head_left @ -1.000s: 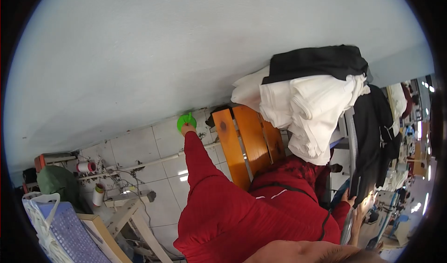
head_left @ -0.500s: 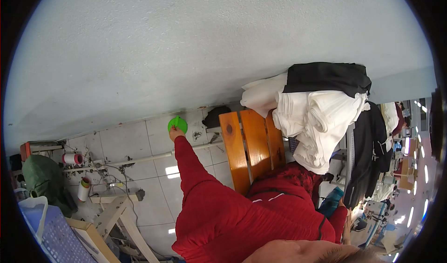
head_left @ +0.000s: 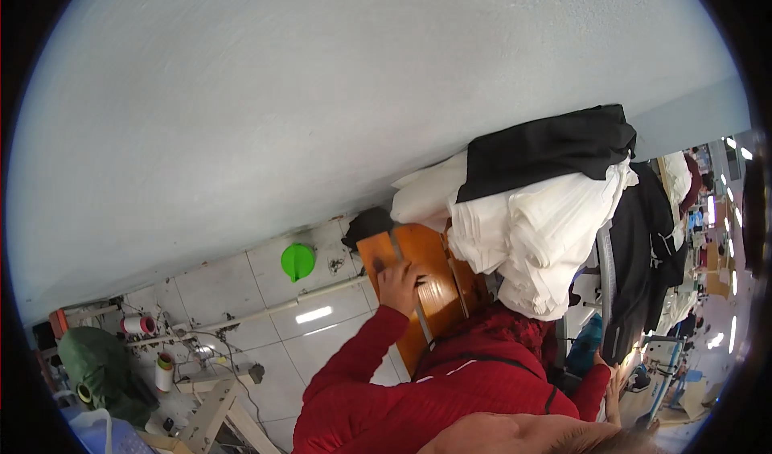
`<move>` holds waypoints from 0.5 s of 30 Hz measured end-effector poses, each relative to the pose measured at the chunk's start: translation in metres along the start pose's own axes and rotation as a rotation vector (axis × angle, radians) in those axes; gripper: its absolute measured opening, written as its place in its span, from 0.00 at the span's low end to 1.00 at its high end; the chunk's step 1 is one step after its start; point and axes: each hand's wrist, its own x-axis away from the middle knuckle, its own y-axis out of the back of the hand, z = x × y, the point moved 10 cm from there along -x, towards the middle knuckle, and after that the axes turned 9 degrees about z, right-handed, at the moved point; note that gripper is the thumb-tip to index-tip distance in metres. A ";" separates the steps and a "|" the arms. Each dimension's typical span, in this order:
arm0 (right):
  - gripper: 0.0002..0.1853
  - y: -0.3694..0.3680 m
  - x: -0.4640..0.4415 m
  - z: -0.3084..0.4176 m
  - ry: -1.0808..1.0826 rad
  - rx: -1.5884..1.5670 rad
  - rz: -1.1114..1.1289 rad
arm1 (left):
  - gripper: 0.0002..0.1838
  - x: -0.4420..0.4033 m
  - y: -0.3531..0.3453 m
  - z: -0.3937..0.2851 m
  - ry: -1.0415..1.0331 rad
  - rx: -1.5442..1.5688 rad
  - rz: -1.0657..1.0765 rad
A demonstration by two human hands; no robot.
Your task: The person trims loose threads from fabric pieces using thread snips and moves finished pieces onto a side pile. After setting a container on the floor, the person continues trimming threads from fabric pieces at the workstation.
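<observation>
The left hand (head_left: 397,287) has left the green round thing (head_left: 298,262), which it was at half a second ago, and is now over the slatted wooden seat (head_left: 426,253); its arm, stretched out to the left then, is now bent back toward the body. The green thing sits alone, apparently on the tiled floor (head_left: 269,289), between the wall (head_left: 241,132) and the pale pipe (head_left: 318,293), well apart from either hand; the change leaves the left hand free of it. The left fingers are bent and slightly apart over the planks; whether they touch the wood, or whether anything is tucked in the palm, cannot be told. On the right, the right hand (head_left: 599,359) is at the lower end of the hanging black garment (head_left: 631,253), much where it was; it is too small in view to tell whether it grips the cloth. White cloth (head_left: 523,221) hangs in a thick stack to the right of the seat, with folded black cloth (head_left: 547,144) on top.
</observation>
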 end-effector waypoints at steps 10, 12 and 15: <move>0.23 -0.012 0.011 0.008 0.018 0.111 -0.043 | 0.19 -0.009 -0.018 -0.016 -0.051 -0.177 0.029; 0.23 -0.018 0.015 0.004 0.007 0.123 -0.042 | 0.19 -0.010 -0.019 -0.016 -0.070 -0.209 0.009; 0.23 -0.014 0.017 -0.006 -0.024 0.069 -0.050 | 0.15 -0.015 -0.024 -0.016 -0.093 -0.232 -0.048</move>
